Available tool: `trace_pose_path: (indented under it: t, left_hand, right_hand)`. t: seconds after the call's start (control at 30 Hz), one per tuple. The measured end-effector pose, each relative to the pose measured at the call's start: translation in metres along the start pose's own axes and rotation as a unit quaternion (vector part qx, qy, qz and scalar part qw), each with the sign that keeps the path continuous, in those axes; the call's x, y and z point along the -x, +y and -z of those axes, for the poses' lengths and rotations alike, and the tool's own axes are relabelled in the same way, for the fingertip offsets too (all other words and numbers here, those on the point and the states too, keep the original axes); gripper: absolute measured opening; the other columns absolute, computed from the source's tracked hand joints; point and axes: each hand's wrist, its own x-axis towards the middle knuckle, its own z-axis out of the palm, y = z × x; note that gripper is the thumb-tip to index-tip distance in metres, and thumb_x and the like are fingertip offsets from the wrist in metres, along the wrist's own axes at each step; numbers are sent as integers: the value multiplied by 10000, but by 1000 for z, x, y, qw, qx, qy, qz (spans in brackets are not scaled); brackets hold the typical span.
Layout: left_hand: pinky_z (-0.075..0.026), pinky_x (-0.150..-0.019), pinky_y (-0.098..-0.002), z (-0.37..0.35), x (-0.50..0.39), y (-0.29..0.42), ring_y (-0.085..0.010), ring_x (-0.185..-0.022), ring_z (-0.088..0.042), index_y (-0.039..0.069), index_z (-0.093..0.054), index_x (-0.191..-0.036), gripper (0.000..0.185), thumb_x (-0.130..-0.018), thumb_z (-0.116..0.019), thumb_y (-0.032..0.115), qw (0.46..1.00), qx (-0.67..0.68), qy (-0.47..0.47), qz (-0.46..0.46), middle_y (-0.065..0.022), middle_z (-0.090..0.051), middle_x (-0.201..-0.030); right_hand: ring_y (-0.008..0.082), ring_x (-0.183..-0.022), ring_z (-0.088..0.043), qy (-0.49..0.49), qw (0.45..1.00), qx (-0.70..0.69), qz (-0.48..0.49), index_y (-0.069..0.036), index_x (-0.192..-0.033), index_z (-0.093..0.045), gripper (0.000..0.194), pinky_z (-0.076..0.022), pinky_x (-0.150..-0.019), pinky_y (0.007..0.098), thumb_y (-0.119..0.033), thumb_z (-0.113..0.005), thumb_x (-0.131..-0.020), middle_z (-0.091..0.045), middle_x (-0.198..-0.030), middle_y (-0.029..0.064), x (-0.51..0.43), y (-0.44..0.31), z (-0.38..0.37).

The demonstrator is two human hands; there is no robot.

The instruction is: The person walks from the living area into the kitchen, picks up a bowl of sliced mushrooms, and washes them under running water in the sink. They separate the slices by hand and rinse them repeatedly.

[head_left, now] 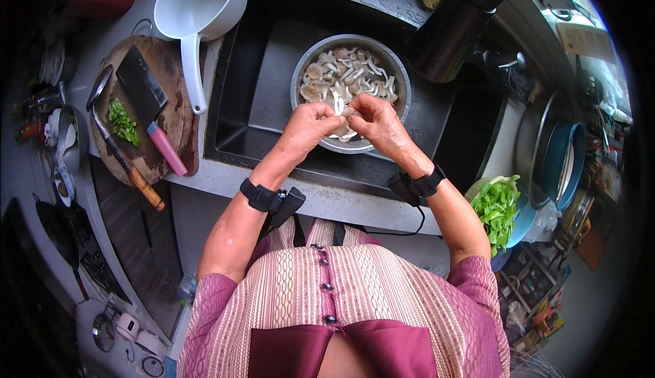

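A round metal basin (404,78) stands in the dark sink (276,45), holding many pale oyster mushrooms (353,71). Over the basin's near side, my left hand (313,122) pinches a mushroom piece (339,102) between thumb and fingers. Close beside it, my right hand (376,122) grips mushroom between its thumb and fingertips. The two hands nearly touch, and whether they hold one piece or two is hard to tell. Each wrist wears a black strap with a device.
Left of the sink, a round wooden chopping board (174,76) bears a cleaver (142,84), a wooden-handled knife (120,150), a pink-handled tool (166,147) and cut green vegetable (123,122). A white dipper (197,7) sits behind. Leafy greens (496,211) and a blue basin (568,165) are at right.
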Motion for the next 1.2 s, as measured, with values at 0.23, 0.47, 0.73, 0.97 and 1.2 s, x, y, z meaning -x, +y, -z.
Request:
trace_pose_path:
  t: [0.23,0.47,0.73,0.97,1.2]
  left_hand:
    - [-453,-655,-218,18,-1,-3,-56,-688,-554,31,-659,-798,129,-892,-687,114,999,-47,19,4,9,-626,-743]
    - [-419,-574,-230,21,-1,-8,-51,-639,-517,5,-651,-740,187,-856,-720,134,998,-32,62,-3,6,-616,-683]
    - [-424,-634,-207,2,-8,-9,-40,-699,-535,25,-652,-788,140,-886,-703,113,997,-76,18,-9,22,-624,-748]
    - [-440,-668,-209,15,-2,-2,-58,-705,-561,43,-657,-808,156,-902,-694,162,1000,-8,11,23,16,-639,-770]
    - [-486,-732,-223,3,-5,1,-65,-821,-616,34,-688,-968,164,-938,-677,195,995,90,29,14,-1,-685,-907]
  right_hand:
    - [70,-721,-528,-24,999,-33,-5,-6,-858,-620,57,-449,-650,238,-60,-604,-846,-585,-758,-20,-10,10,43]
    - [137,-769,-597,122,924,338,133,16,-939,-668,190,-491,-706,287,-151,-662,-847,-657,-799,55,-17,22,52]
    - [81,-733,-554,-68,995,-21,-70,5,-895,-647,171,-457,-674,238,-166,-651,-903,-622,-782,5,-15,-1,10]
    - [171,-789,-631,45,994,96,-8,29,-931,-680,196,-516,-734,315,-134,-649,-828,-669,-853,104,-28,18,38]
    - [105,-841,-608,-84,991,-53,-92,3,-967,-669,199,-495,-793,250,-189,-671,-913,-650,-853,12,-14,-1,15]
